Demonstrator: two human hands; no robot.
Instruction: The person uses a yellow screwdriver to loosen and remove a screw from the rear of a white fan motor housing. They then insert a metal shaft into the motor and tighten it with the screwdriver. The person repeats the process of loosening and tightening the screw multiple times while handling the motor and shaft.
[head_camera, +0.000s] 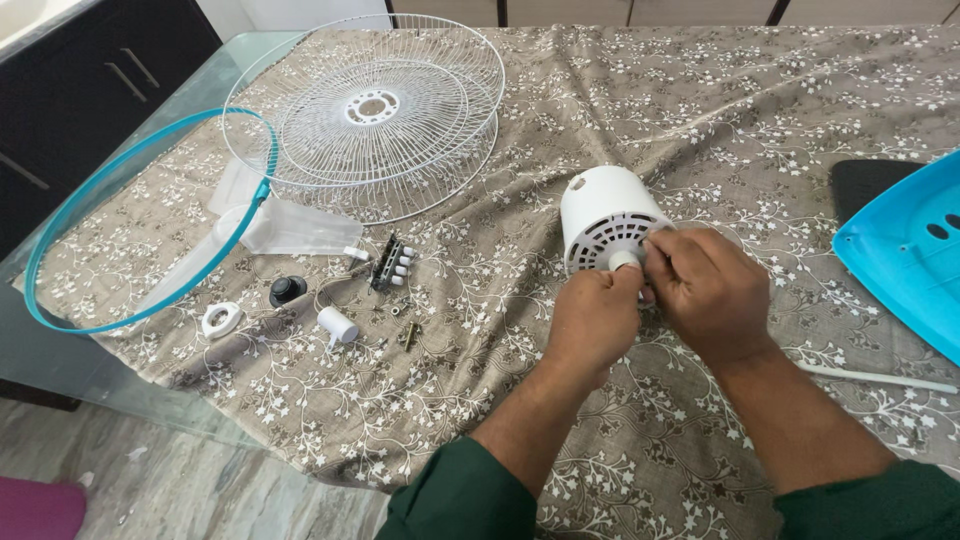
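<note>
A white round motor housing (600, 208) with vent slots lies on its side on the patterned cloth. Both hands meet at its near face. My left hand (592, 322) pinches a small white cap (624, 260) at the middle of that face. My right hand (707, 290) closes its fingers on the housing's right edge next to the cap. What sits behind the fingers is hidden.
Two white wire fan grilles (375, 110) lie stacked at the back left, a teal ring (140, 215) beside them. Small parts lie left of my hands: a switch block (390, 265), a black knob (287, 291), a white capacitor (337, 324), screws (410, 333). A blue fan base (905, 250) lies at the right.
</note>
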